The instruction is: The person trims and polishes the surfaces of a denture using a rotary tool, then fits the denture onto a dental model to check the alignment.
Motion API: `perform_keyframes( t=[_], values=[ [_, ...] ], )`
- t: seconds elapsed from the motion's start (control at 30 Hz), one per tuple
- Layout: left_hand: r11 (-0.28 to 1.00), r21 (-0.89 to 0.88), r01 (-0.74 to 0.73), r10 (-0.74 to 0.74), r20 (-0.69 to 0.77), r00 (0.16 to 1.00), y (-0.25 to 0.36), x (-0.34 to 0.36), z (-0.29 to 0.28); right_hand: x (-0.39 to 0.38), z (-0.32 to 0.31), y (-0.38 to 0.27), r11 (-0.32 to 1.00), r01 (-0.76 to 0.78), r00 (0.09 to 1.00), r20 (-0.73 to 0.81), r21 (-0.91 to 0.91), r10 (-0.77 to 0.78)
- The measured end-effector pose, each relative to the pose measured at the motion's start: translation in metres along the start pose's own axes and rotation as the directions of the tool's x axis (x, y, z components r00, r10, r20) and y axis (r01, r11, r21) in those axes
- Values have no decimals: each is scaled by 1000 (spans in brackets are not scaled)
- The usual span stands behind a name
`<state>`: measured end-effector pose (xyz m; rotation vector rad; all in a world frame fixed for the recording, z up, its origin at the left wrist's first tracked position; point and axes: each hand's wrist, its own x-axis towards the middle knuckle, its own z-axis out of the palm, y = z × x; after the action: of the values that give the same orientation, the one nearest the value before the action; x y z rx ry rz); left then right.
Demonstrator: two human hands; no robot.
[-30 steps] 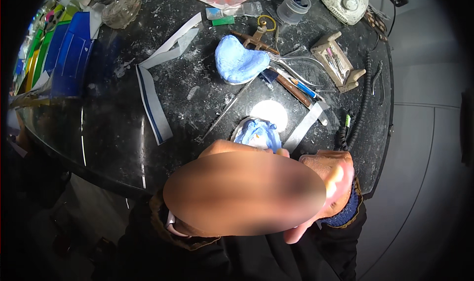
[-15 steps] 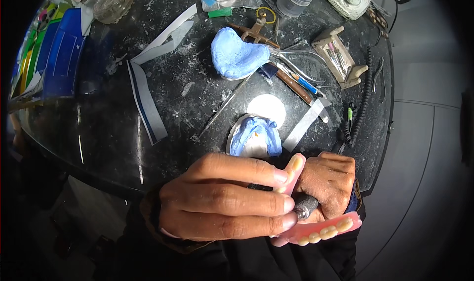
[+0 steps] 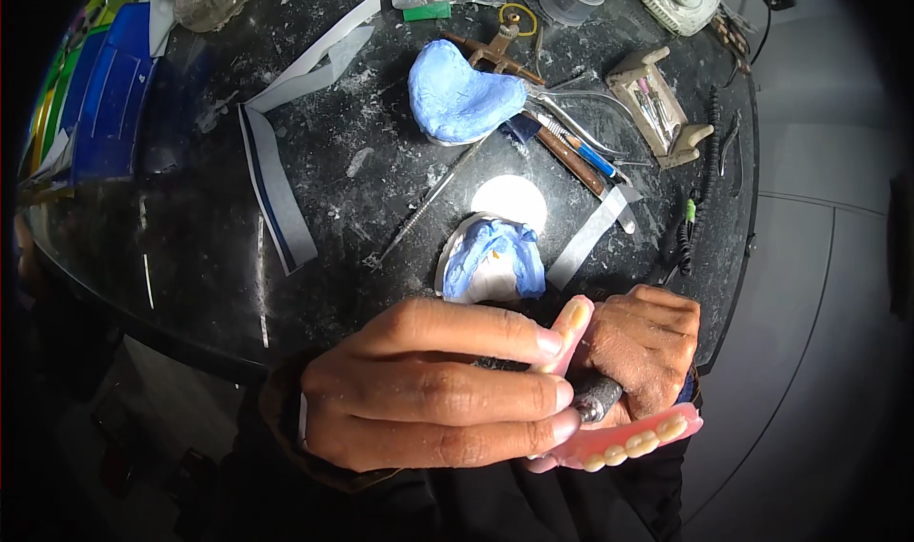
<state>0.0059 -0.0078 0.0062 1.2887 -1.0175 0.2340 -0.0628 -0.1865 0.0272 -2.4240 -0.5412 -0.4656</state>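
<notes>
Pink denture (image 3: pixel 624 439) gripped by both hands, left (image 3: pixel 428 385), right (image 3: pixel 643 347), two blue moulds (image 3: pixel 457 99).

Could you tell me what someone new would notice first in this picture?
Lowest in the picture, the left hand and the right hand hold a pink denture with a row of pale teeth, and a grey rotary tool sits against it. Just beyond them on the dark speckled table lies a blue-and-white mould. A bigger blue mould sits further back among hand tools.
</notes>
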Motion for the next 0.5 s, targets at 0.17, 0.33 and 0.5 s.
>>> perform_keyframes(
  t=[0.17,0.33,0.5],
  values=[
    [999,32,31,-30,-10,999,1,-6,-7,4,-2,1,1000,27,998,64,13,-28],
    [999,-39,26,-23,64,998,2,-12,-13,-5,12,1,999,-30,999,-31,33,31],
    [1000,-7,16,-16,-14,1000,5,0,1,-2,-12,-8,994,-114,988,108,0,113]
  ],
)
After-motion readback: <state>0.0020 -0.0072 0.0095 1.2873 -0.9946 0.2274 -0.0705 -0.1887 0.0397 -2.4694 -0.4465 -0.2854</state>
